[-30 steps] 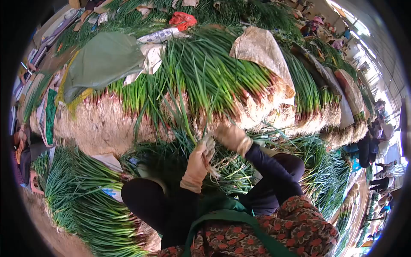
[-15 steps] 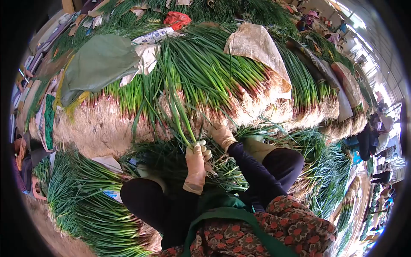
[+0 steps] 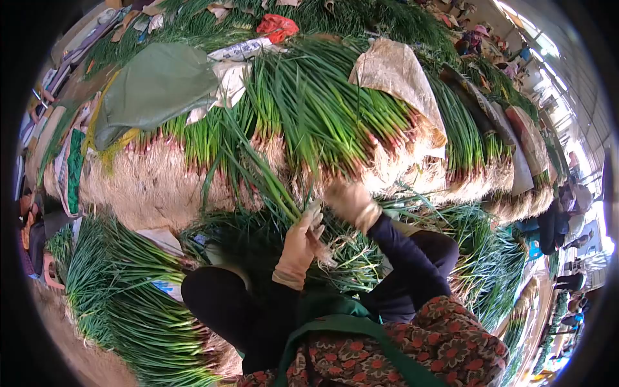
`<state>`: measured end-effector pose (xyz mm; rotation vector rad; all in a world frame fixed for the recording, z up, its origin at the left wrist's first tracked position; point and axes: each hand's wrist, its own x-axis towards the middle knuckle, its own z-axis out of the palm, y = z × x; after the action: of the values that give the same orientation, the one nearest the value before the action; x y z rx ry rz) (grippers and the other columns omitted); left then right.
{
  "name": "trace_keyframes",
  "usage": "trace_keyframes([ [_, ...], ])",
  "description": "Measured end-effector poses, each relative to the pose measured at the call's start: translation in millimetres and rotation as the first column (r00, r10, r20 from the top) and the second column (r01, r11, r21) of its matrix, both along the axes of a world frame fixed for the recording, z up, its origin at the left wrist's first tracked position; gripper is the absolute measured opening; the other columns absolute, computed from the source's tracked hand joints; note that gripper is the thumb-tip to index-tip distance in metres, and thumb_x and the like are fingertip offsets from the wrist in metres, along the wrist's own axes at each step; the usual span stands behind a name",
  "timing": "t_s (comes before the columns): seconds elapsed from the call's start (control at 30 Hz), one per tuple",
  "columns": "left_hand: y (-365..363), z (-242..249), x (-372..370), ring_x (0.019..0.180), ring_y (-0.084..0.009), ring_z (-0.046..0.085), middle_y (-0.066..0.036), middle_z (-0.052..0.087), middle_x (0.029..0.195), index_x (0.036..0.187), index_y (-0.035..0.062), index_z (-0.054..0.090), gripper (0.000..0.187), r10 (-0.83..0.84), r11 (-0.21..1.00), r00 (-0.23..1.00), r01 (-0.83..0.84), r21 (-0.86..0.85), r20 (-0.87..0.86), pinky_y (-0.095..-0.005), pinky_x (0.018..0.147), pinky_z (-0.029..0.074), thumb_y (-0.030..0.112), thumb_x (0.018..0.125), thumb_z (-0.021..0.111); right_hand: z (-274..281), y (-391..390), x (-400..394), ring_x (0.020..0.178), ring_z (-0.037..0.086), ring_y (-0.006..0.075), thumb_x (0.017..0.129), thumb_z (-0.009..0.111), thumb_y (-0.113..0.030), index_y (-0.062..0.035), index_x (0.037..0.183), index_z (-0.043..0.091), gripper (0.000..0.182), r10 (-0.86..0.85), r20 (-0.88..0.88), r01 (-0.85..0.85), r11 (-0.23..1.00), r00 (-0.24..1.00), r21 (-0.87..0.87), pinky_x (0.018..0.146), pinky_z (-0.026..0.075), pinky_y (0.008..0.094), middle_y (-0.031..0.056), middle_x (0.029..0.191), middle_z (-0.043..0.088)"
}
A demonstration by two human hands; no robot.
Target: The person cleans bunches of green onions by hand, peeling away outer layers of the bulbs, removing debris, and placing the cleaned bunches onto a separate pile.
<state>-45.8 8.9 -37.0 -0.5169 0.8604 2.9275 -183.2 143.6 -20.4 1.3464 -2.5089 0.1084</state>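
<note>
My left hand [image 3: 299,248], in a pale glove, is closed around a few green onions [image 3: 274,187]. Their long leaves reach up and to the left, and their whitish roots [image 3: 327,255] hang below my fingers. Just up and to the right is my gloved right hand [image 3: 351,205], its fingers smeared by motion. It overlaps the root ends of a big heap of green onions [image 3: 322,122], which lie with leaves pointing away and pale roots toward me. Loose green leaves [image 3: 351,258] lie beneath my hands.
A grey-green sheet [image 3: 155,90] and a brown sack [image 3: 396,74] cover parts of the heap. A red plastic bag [image 3: 277,28] lies behind. More green onions [image 3: 148,309] are piled at my left knee, with loose greens [image 3: 490,258] at my right. People [image 3: 476,40] are farther back.
My right hand has moved up and to the right, away from my left hand. My left hand keeps its grip on the green onions, whose leaves now lean further left.
</note>
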Motion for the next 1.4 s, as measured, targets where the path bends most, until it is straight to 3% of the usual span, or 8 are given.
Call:
trace_keyframes([
  [0.27, 14, -25, 4, 0.060, -0.0136, 0.059, -0.006, 0.062, 0.072, 0.089, 0.0026, 0.060, 0.027, -0.027, 0.989, 0.990, 0.047, -0.139, 0.141, -0.0256, 0.055, 0.049, 0.025, 0.097, 0.049, -19, -17, 22, 0.092, 0.063, 0.0319, 0.092, 0.052, -0.036, 0.0003, 0.105, 0.062, 0.040, 0.074, 0.913, 0.435, 0.861, 0.402, -0.261, 0.079, 0.050, 0.0400, 0.0212, 0.095, 0.065],
  [0.33, 20, -24, 5, 0.044, -0.0080, 0.044, 0.001, 0.048, 0.056, 0.076, 0.0067, 0.052, 0.027, 0.053, 0.977, 0.977, -0.007, -0.215, 0.207, -0.0223, 0.040, 0.034, 0.025, 0.096, 0.051, -21, -31, 19, 0.097, 0.059, 0.0376, 0.085, 0.060, -0.040, -0.0040, 0.106, 0.063, 0.042, 0.118, 0.756, 0.047, 0.980, 0.644, -0.193, 0.082, 0.048, 0.0388, 0.0205, 0.104, 0.064],
  [0.47, 16, -8, 13, 0.053, -0.0093, 0.051, -0.001, 0.056, 0.068, 0.089, 0.0013, 0.057, 0.026, 0.139, 0.960, 0.978, -0.095, -0.264, 0.154, -0.0232, 0.047, 0.042, 0.024, 0.098, 0.047, -46, -35, 28, 0.078, 0.065, 0.0305, 0.089, 0.055, -0.028, -0.0031, 0.101, 0.063, 0.029, -0.285, 0.772, 0.589, 0.796, 0.568, -0.140, 0.069, 0.051, 0.0353, 0.0164, 0.087, 0.067],
  [0.53, 20, 15, 12, 0.060, -0.0119, 0.056, -0.005, 0.061, 0.077, 0.102, -0.0028, 0.061, 0.034, 0.155, 0.976, 0.980, -0.133, -0.173, 0.126, -0.0243, 0.054, 0.047, 0.028, 0.099, 0.045, -97, -4, 2, 0.086, 0.065, 0.0315, 0.090, 0.053, -0.034, -0.0074, 0.107, 0.061, 0.034, -0.184, 0.481, 0.088, 0.973, 0.857, 0.215, 0.074, 0.051, 0.0397, 0.0165, 0.095, 0.067],
  [0.73, 7, -21, 9, 0.072, -0.0136, 0.059, -0.006, 0.063, 0.082, 0.130, 0.0080, 0.051, 0.037, 0.029, 0.992, 0.999, -0.031, 0.125, 0.020, -0.0295, 0.075, 0.053, 0.026, 0.099, 0.043, -3, 39, -45, 0.053, 0.056, 0.0142, 0.096, 0.049, -0.030, -0.0044, 0.101, 0.058, 0.028, -0.425, 0.359, 0.527, 0.808, 0.831, -0.263, 0.042, 0.045, 0.0310, 0.0076, 0.070, 0.064],
  [0.8, 12, 5, 6, 0.067, -0.0129, 0.060, -0.005, 0.062, 0.078, 0.126, 0.0086, 0.055, 0.033, 0.040, 0.990, 0.991, -0.057, 0.133, 0.126, -0.0299, 0.072, 0.054, 0.024, 0.098, 0.046, 22, 33, -47, 0.053, 0.054, 0.0159, 0.096, 0.049, -0.030, -0.0056, 0.097, 0.058, 0.026, -0.635, 0.392, 0.572, 0.771, 0.666, 0.279, 0.047, 0.047, 0.0311, 0.0082, 0.070, 0.063],
  [0.97, 9, 3, 1, 0.046, -0.0101, 0.044, -0.003, 0.056, 0.060, 0.103, -0.0017, 0.062, 0.024, 0.070, 0.995, 0.989, -0.060, -0.078, 0.130, -0.0305, 0.076, 0.055, 0.017, 0.096, 0.049, -28, 29, 56, 0.076, 0.066, 0.0238, 0.092, 0.052, -0.034, -0.0176, 0.108, 0.063, 0.024, -0.053, 0.562, 0.084, 0.996, 0.825, -0.030, 0.067, 0.051, 0.0395, 0.0131, 0.085, 0.067],
  [1.4, 16, -23, 12, 0.064, -0.0160, 0.062, -0.008, 0.061, 0.082, 0.095, 0.0009, 0.055, 0.009, 0.160, 0.955, 0.970, -0.106, -0.276, 0.183, -0.0296, 0.058, 0.056, 0.003, 0.087, 0.059, 12, -25, 62, 0.088, 0.063, 0.0323, 0.087, 0.059, -0.041, -0.0013, 0.108, 0.060, 0.045, -0.388, 0.573, 0.313, 0.921, 0.722, 0.230, 0.072, 0.050, 0.0400, 0.0180, 0.093, 0.065],
])
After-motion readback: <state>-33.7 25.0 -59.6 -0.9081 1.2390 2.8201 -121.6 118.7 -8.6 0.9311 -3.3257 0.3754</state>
